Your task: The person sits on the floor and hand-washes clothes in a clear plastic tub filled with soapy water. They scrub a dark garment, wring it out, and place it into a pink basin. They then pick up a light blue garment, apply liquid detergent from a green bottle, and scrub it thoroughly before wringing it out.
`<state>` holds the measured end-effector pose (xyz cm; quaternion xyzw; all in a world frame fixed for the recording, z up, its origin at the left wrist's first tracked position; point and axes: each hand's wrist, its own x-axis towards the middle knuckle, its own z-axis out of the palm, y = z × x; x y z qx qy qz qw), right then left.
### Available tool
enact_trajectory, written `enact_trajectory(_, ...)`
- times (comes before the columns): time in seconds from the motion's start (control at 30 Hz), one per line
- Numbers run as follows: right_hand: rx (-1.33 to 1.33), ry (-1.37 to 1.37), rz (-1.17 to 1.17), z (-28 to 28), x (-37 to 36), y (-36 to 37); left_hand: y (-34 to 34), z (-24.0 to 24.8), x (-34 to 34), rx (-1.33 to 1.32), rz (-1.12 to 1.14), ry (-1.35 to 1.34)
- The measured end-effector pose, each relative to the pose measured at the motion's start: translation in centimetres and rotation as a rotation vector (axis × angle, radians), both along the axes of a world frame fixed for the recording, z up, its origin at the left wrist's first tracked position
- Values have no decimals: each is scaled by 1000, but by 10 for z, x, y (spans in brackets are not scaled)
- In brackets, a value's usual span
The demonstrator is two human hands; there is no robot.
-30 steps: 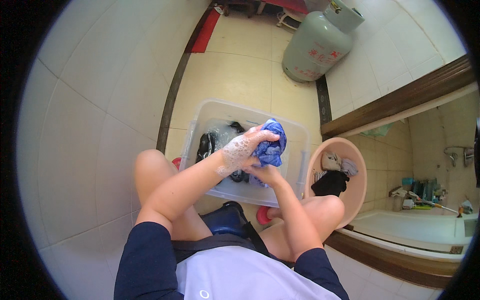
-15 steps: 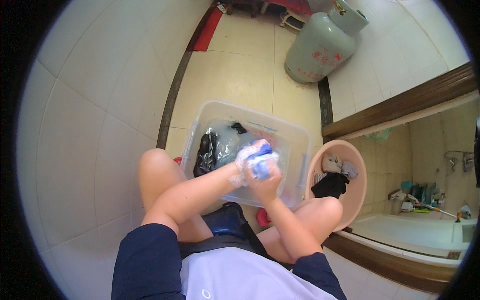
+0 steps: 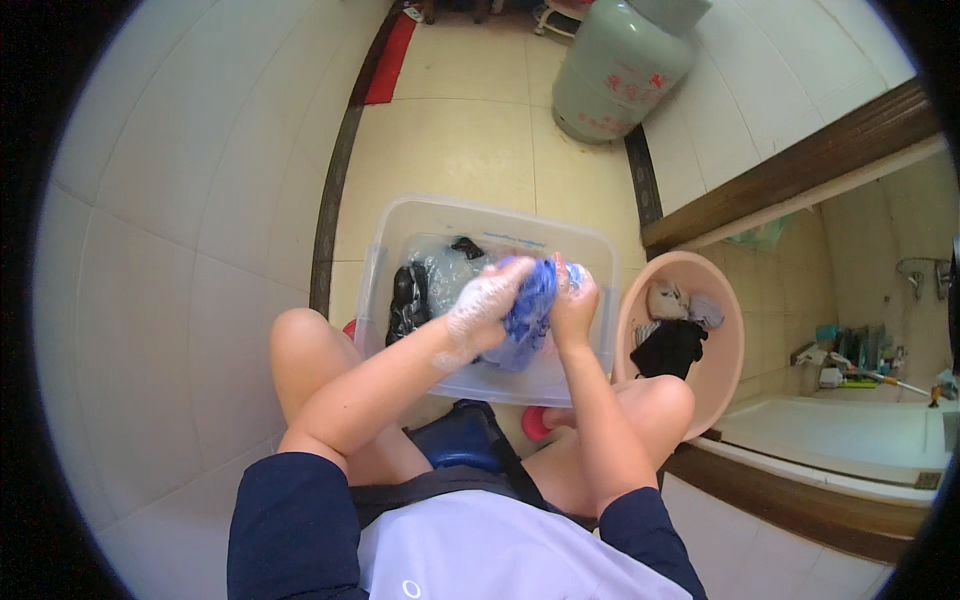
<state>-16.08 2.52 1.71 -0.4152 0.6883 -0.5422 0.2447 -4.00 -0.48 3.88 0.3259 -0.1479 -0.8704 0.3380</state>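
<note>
A wet blue cloth point(image 3: 530, 312) stretches between my two hands above a clear plastic tub point(image 3: 374, 300). My left hand point(image 3: 484, 306), coated in white suds, grips the cloth's left side. On its right side my right hand point(image 3: 574, 306) is closed around the upper part, with foam on the fingers. The cloth's lower end hangs down into the tub. Dark wet fabric point(image 3: 407, 305) lies in the soapy water at the tub's left. The exact kind of blue cloth cannot be made out.
Right of the tub stands a pink basin point(image 3: 715, 375) with a black garment point(image 3: 668, 347) and lighter clothes. A grey-green gas cylinder point(image 3: 615, 75) is at the far right by the wall. Beneath me is a dark blue stool point(image 3: 455, 440). A wooden-edged doorway borders the right.
My hands have moved apart, the right one going right and up. The blue cloth, bunched between them before, is now spread out and hanging.
</note>
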Motion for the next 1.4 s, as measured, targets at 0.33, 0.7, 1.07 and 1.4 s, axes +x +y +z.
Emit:
enact_trajectory(0.33,127,-407,510,-10,-14,-10,7,-49,11,-461,-393,-227)
enact_trajectory(0.7,304,24,594,-90,-5,45,-8,-47,0,555,98,53)
enact_trajectory(1.07,81,-565,434,-53,4,19,-31,-69,16,190,203,-280)
enact_trajectory(1.4,-548,425,531,6,43,26,-33,-81,9,119,-194,534)
